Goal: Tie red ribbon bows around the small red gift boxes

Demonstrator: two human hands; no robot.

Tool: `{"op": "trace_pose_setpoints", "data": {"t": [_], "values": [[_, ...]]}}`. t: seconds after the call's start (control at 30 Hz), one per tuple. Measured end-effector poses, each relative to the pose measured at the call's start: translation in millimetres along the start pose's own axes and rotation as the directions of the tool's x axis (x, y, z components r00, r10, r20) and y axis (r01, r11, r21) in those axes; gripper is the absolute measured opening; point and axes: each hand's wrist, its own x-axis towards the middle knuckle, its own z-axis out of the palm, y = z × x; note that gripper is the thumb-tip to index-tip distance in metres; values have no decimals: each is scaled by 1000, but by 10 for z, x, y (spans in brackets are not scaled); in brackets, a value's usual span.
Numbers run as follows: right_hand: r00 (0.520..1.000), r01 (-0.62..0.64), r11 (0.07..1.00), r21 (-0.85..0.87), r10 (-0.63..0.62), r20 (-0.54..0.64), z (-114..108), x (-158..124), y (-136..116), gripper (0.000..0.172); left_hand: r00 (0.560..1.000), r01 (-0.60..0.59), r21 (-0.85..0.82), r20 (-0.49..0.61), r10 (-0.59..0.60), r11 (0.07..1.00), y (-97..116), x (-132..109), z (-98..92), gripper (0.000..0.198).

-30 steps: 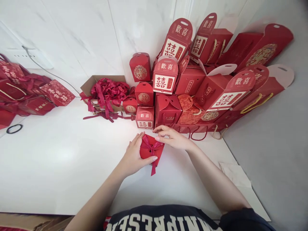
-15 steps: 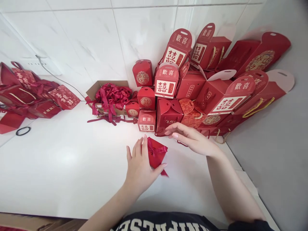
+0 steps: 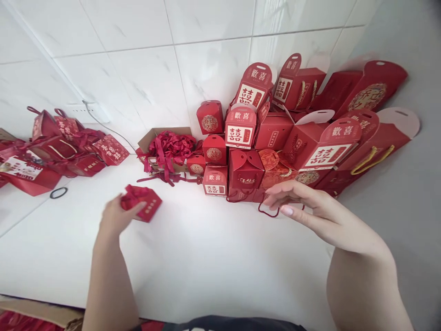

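The left hand [image 3: 115, 216] grips a small red ribbon-tied gift box [image 3: 147, 204] by its ribbon end, its long axis running rightward from the fingers, near the back edge of the worktop [image 3: 206, 262]. The right hand [image 3: 312, 214] is well apart, fingers open, just beside a red cord [image 3: 266, 210] below the stacked red gift boxes [image 3: 245, 169].

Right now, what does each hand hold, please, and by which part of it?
The left hand holds a small red gift box by its ribbon-tied end. The right hand appears to hold nothing.
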Motion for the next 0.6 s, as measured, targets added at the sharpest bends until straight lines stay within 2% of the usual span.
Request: {"op": "trace_pose_setpoints", "data": {"t": [0.03, 0.07, 0.1, 0.13, 0.2, 0.27, 0.3, 0.33, 0.4, 0.47, 0.53, 0.6], "values": [[1000, 1, 1000, 4, -1, -22, -20, -21, -4, 27, 984, 107, -5, -141, -107, 994, -125, 127, -15, 90], [999, 0, 1000, 13, 1, -46, -39, -39, -6, 27, 935, 191, -35, -297, -192, 981, -213, 223, -10, 91], [997, -2, 1000, 24, 4, -72, -56, -54, -6, 28, 910, 206, -79, -352, -220, 975, -260, 285, 15, 85], [995, -4, 999, 36, 7, -95, -71, -67, -4, 29, 903, 165, -119, -381, -198, 979, -267, 315, 65, 76], [992, -5, 998, 57, 12, -129, -96, -90, 0, 30, 914, 85, -162, -380, -141, 983, -175, 297, 230, 68], [988, -4, 998, 65, 14, -151, -113, -108, 3, 31, 930, -20, -101, -367, -19, 995, 5, 223, 460, 74], [987, -3, 998, 63, 13, -159, -119, -114, 5, 31, 934, -30, -50, -356, 10, 998, 103, 183, 584, 81], [987, -3, 998, 57, 12, -162, -124, -119, 7, 31, 947, -20, -7, -320, 17, 1000, 193, 149, 705, 84], [987, -8, 1000, 27, 12, -163, -134, -119, 12, 31, 986, -48, 63, -157, 57, 997, 321, 112, 911, 83], [987, -15, 1000, 2, 15, -158, -141, -108, 19, 30, 990, -112, 104, -79, 120, 988, 354, 114, 1044, 77], [988, -17, 1000, -10, 15, -153, -142, -88, 24, 28, 989, -118, 116, -78, 127, 986, 308, 135, 1106, 75], [990, -20, 1000, -23, 17, -143, -138, -67, 24, 26, 992, -75, 108, -95, 86, 991, 225, 155, 1123, 77]]}}
